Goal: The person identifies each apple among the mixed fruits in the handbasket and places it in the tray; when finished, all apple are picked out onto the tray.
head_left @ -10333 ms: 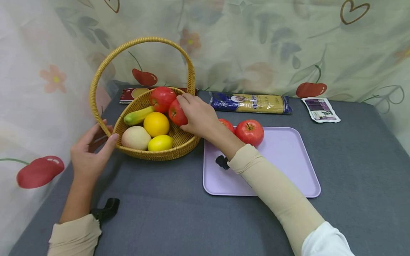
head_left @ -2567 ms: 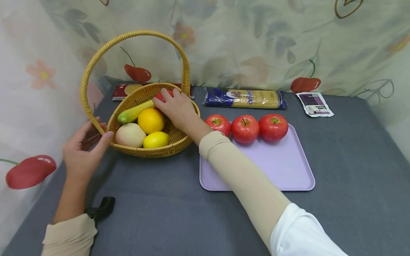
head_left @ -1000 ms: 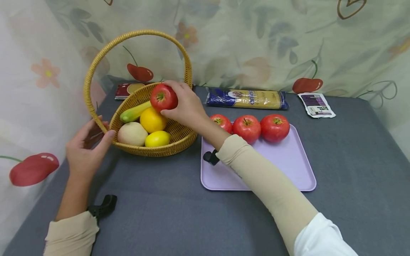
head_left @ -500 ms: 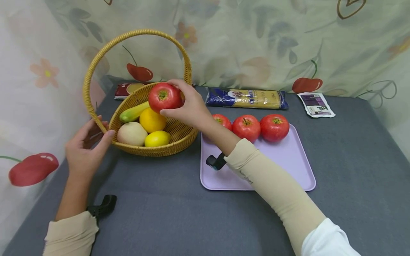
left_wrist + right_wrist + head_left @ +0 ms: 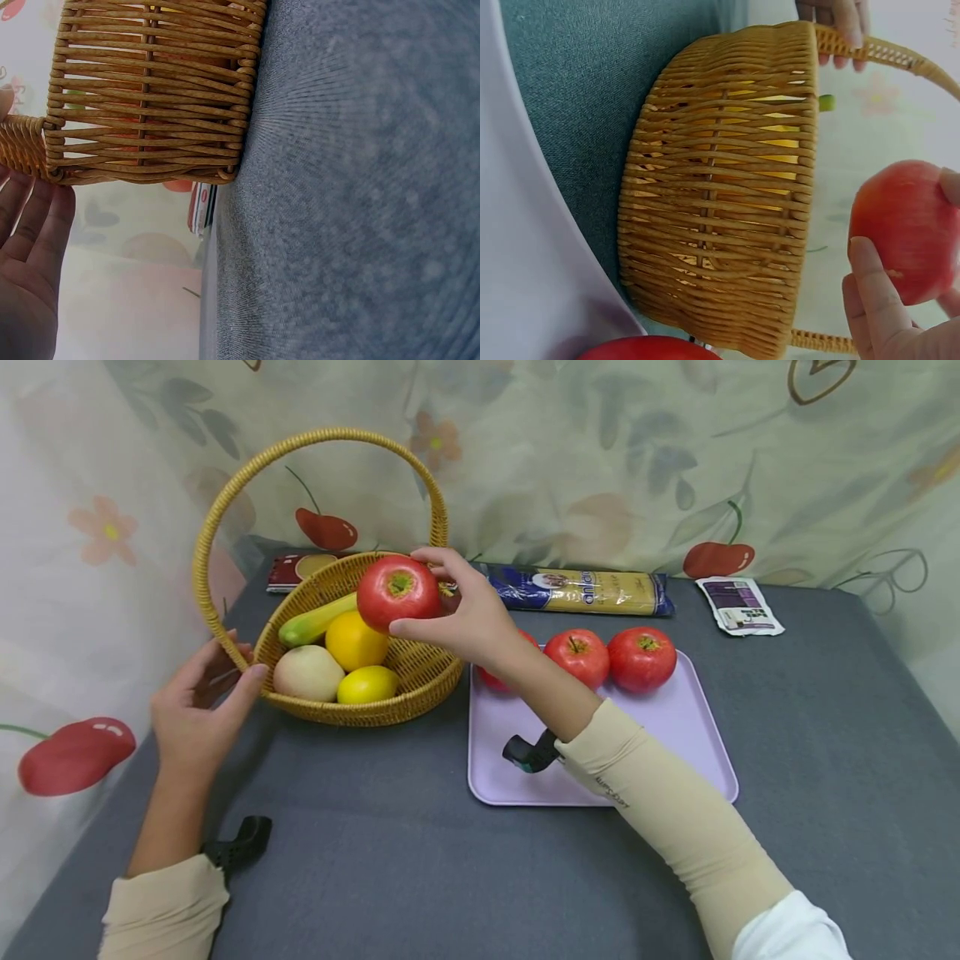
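Observation:
My left hand [image 5: 197, 718] pinches the base of the wicker basket's handle [image 5: 217, 628] between thumb and fingers. In the left wrist view its fingers [image 5: 46, 225] lie against the handle's foot. My right hand [image 5: 471, 620] holds a red apple [image 5: 397, 593] by its sides, raised over the right part of the basket [image 5: 375, 713]. In the right wrist view the apple [image 5: 904, 225] is above the rim. Inside the basket lie an orange [image 5: 356, 642], a lemon [image 5: 367, 685], a pale peach [image 5: 308, 673] and a long yellow-green fruit or vegetable [image 5: 313, 622].
Three red apples [image 5: 576, 657] stand in a row along the back of a lilac tray [image 5: 678, 722], the leftmost partly behind my right wrist. Behind are a pasta packet [image 5: 592, 592], a white-purple pouch [image 5: 741, 607] and a dark red packet [image 5: 288, 573] behind the basket.
My right hand took an apple from the basket and raised it, drifting right. Earlier, a second apple was gripped in the basket; the tray's row has since grown to three. My left hand stays put.

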A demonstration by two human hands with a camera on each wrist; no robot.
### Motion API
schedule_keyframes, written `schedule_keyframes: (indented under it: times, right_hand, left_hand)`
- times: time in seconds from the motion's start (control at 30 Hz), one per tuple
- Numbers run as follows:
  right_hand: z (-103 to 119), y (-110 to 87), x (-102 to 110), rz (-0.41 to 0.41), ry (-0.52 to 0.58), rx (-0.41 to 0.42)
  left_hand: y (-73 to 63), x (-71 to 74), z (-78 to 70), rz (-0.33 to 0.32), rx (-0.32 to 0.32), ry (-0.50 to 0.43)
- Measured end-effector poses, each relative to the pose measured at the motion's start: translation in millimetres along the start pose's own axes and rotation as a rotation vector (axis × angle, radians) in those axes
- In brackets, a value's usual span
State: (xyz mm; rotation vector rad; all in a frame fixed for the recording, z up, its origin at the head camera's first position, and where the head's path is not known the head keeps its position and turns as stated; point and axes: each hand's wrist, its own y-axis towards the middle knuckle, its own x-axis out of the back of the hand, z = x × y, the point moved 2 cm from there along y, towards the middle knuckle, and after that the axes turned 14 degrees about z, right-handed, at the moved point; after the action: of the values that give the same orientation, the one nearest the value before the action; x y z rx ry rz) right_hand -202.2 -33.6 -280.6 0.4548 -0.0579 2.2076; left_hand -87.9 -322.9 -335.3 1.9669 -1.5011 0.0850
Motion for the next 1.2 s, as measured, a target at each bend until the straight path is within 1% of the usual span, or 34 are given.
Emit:
schedule_keyframes:
  times: [0.23,0.4,0.6,0.8,0.97,1.2]
  right_hand:
    - [0,-16.8,8,-0.012,0.017,-0.021]
    - [-1,-32.0,13,-0.02,0.043,-0.042]
    - [-3,-48.9,17,-0.017,0.093,-0.033]
    - [-7,-65.7,23,-0.021,0.092,-0.026]
    - [-12,-79.8,27,-0.002,0.067,-0.079]
    - [-26,-100.5,31,0.043,-0.015,-0.162]
  left_hand:
    - [-0.6,-0.2,-1.4,0.001,-0.013,-0.009]
    - [-0.8,0.0,-0.6,0.0,-0.007,-0.002]
    - [-1.5,1.3,3.6,-0.002,0.007,0.005]
    - [-1.1,1.8,7.2,-0.001,0.015,0.014]
    - [-0.8,1.6,6.2,-0.002,0.015,0.014]
    - [0.7,0.7,2.1,0.002,0.016,0.017]
